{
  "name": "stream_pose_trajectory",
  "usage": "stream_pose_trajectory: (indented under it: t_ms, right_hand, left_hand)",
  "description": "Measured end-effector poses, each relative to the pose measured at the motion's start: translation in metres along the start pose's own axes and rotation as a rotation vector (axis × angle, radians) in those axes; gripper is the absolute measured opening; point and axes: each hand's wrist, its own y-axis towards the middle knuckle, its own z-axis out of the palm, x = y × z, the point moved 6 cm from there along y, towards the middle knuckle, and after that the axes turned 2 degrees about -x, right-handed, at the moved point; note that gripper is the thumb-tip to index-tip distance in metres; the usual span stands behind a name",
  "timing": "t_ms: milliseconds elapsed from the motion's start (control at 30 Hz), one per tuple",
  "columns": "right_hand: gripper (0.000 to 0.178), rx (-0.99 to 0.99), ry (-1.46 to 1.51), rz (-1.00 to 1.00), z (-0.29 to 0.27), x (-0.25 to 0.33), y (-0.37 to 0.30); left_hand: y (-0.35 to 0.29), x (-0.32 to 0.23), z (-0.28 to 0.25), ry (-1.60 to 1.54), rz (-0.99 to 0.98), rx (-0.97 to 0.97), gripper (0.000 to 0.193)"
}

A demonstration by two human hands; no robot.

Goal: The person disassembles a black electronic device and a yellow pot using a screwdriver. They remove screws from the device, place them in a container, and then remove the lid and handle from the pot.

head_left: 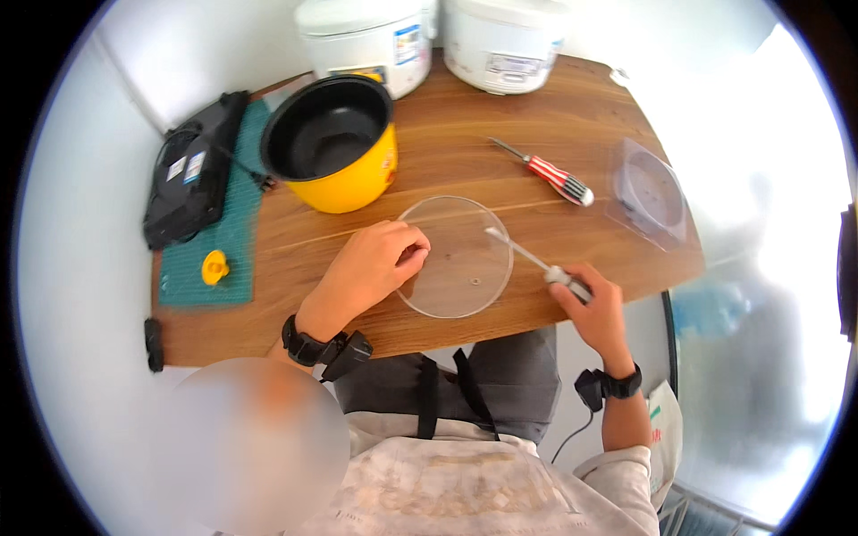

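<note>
A round clear glass lid (451, 290) lies flat near the table's front edge, with a small ring-like part (475, 281) on it. Over the lid's left side rests my left hand (380, 257), its fingers curled together; whatever they may hold is hidden. My right hand (592, 302), at the lid's right, is closed round the handle of a screwdriver (525, 252). Its shaft points left and its tip is over the lid's right part; whether it touches the glass I cannot tell. Farther back lies a second screwdriver (559, 179) with a red, white and black handle.
A yellow pot with a black inside (362, 183) stands behind the lid. Two white rice cookers (366, 49) are at the back. A yellow knob (214, 267) and a black appliance base (192, 174) sit on a green mat (237, 232). A clear plastic tray (651, 192) lies right.
</note>
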Motion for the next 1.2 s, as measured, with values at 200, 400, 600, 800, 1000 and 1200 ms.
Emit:
stream_pose_trajectory:
  t_ms: [200,400,600,800,1000,1200]
  right_hand:
    - [0.022,-0.254,-0.103,-0.083,-0.011,-0.021,-0.005]
    - [0.022,-0.280,-0.154,-0.126,-0.002,-0.006,0.003]
    - [0.021,-0.290,-0.181,-0.227,0.004,-0.004,0.009]
    - [0.020,-0.275,-0.176,-0.261,0.003,0.001,0.006]
    - [0.022,-0.293,-0.198,-0.221,0.004,-0.001,0.002]
    - [0.023,-0.332,-0.239,-0.230,0.003,0.001,0.000]
  left_hand:
    - [-0.071,0.032,-0.085,0.175,-0.269,-0.229,0.012]
    - [-0.171,0.094,-0.184,0.385,-0.534,-0.603,0.011]
    - [-0.202,0.134,-0.206,0.515,-0.561,-0.647,0.011]
    - [-0.194,0.153,-0.187,0.409,-0.640,-0.594,0.010]
    - [-0.191,0.142,-0.191,0.509,-0.487,-0.674,0.015]
    - [-0.146,0.105,-0.131,0.099,-0.615,-0.408,0.019]
